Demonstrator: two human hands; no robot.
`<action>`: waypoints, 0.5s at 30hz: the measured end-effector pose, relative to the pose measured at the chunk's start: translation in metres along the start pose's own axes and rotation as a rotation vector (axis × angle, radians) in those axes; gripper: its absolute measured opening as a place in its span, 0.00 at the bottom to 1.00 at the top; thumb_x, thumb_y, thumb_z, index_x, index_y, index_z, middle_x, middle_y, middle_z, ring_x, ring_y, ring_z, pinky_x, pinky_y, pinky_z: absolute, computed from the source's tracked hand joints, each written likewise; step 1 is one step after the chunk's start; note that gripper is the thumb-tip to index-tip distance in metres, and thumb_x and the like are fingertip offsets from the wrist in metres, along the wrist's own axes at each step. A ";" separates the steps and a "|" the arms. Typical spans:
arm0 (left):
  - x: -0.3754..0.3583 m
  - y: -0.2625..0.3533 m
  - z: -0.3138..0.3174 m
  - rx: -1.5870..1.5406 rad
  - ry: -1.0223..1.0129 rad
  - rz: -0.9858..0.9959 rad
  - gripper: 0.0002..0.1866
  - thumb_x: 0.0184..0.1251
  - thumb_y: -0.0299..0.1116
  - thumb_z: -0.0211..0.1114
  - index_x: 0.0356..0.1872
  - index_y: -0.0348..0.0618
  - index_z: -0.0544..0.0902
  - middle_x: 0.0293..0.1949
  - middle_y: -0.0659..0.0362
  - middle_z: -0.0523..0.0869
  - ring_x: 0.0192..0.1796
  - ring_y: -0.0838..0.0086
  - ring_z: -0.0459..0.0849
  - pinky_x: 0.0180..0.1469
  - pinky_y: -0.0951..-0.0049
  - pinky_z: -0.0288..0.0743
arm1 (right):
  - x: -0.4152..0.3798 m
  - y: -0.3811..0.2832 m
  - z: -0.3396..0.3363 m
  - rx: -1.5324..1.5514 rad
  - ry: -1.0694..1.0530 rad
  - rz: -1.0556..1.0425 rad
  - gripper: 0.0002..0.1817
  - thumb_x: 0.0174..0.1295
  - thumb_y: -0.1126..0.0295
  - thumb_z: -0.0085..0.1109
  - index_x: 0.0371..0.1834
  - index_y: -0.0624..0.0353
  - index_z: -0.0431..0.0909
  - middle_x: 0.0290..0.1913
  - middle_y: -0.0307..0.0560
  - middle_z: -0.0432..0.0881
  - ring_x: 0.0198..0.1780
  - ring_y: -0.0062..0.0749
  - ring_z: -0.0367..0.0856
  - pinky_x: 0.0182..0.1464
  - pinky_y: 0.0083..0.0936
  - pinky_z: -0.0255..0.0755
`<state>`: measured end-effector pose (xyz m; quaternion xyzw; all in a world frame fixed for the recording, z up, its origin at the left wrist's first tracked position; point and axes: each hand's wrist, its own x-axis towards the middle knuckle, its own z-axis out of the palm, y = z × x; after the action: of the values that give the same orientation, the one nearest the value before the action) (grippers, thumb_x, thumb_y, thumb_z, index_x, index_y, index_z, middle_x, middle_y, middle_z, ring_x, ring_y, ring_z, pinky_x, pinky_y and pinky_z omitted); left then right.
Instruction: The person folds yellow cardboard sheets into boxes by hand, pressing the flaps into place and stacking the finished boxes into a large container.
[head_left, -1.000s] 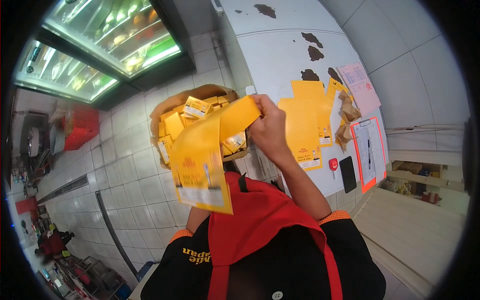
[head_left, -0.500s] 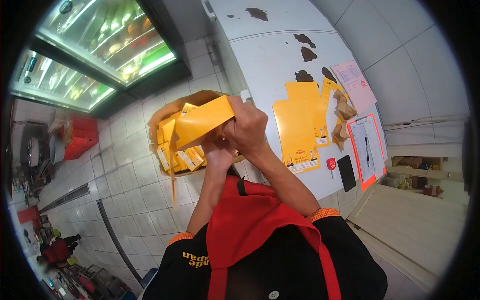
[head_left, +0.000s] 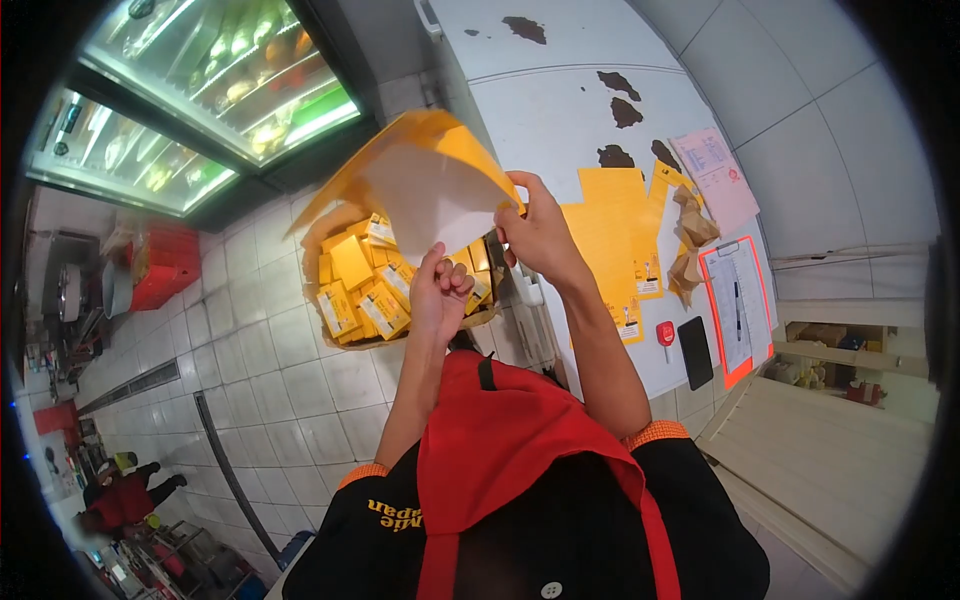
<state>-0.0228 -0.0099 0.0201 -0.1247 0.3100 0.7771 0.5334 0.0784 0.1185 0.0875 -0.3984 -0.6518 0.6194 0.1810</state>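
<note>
A large yellow sheet (head_left: 425,185), white on its inner side, curves up between my hands. My right hand (head_left: 540,232) grips its right edge with thumb and fingers. At its lower edge my left hand (head_left: 441,300) is closed, with the thumb against the white side and the other fingers curled. Below the sheet stands an open brown paper bag (head_left: 312,270), filled with several small yellow boxes (head_left: 382,310). The sheet hides the bag's far part.
To the right, a white worktop (head_left: 530,110) with dark worn patches carries flat yellow sheets (head_left: 600,225), crumpled brown paper (head_left: 690,225), a pink form (head_left: 712,175), an orange-edged clipboard (head_left: 740,300), a black phone (head_left: 694,352) and a red tag (head_left: 665,332). A lit display fridge (head_left: 215,90) stands upper left.
The sheet was folded over in my right hand; now it is spread and raised, showing its white side. My right hand moved right, and my hands are farther apart.
</note>
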 end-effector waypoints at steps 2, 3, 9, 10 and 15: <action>0.003 0.002 -0.006 0.099 -0.072 0.046 0.17 0.68 0.35 0.59 0.18 0.50 0.66 0.12 0.67 0.62 0.21 0.80 0.66 0.27 0.79 0.61 | -0.002 0.002 -0.002 0.044 0.019 0.048 0.27 0.59 0.69 0.51 0.61 0.69 0.60 0.31 0.64 0.81 0.38 0.59 0.82 0.43 0.41 0.75; 0.002 0.003 -0.008 0.097 -0.074 0.051 0.17 0.68 0.35 0.59 0.18 0.50 0.66 0.12 0.67 0.62 0.21 0.80 0.66 0.27 0.79 0.61 | -0.002 0.007 -0.006 -0.219 -0.021 0.057 0.29 0.58 0.71 0.50 0.63 0.69 0.58 0.33 0.64 0.81 0.39 0.59 0.81 0.44 0.42 0.75; -0.013 0.007 -0.035 0.418 0.055 0.074 0.15 0.61 0.29 0.63 0.19 0.47 0.68 0.13 0.65 0.66 0.20 0.77 0.71 0.25 0.77 0.64 | 0.007 0.017 -0.006 -0.599 0.273 -0.299 0.31 0.55 0.75 0.53 0.64 0.68 0.56 0.45 0.69 0.75 0.46 0.61 0.77 0.49 0.46 0.72; -0.018 0.011 -0.040 0.524 0.055 0.023 0.13 0.61 0.30 0.63 0.20 0.46 0.70 0.14 0.65 0.68 0.21 0.77 0.72 0.27 0.77 0.66 | 0.009 0.018 -0.007 -0.428 0.332 -0.363 0.31 0.54 0.75 0.54 0.63 0.68 0.57 0.47 0.69 0.73 0.48 0.62 0.76 0.50 0.46 0.71; -0.021 0.020 -0.053 1.102 0.200 0.006 0.06 0.60 0.31 0.64 0.30 0.40 0.77 0.21 0.64 0.78 0.25 0.80 0.78 0.31 0.80 0.73 | 0.003 0.025 0.003 -0.631 0.253 -0.278 0.27 0.51 0.76 0.58 0.55 0.70 0.62 0.49 0.69 0.76 0.46 0.63 0.77 0.48 0.43 0.72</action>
<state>-0.0396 -0.0633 -0.0029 0.1003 0.7196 0.4862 0.4855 0.0819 0.1167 0.0629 -0.4156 -0.8312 0.3031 0.2111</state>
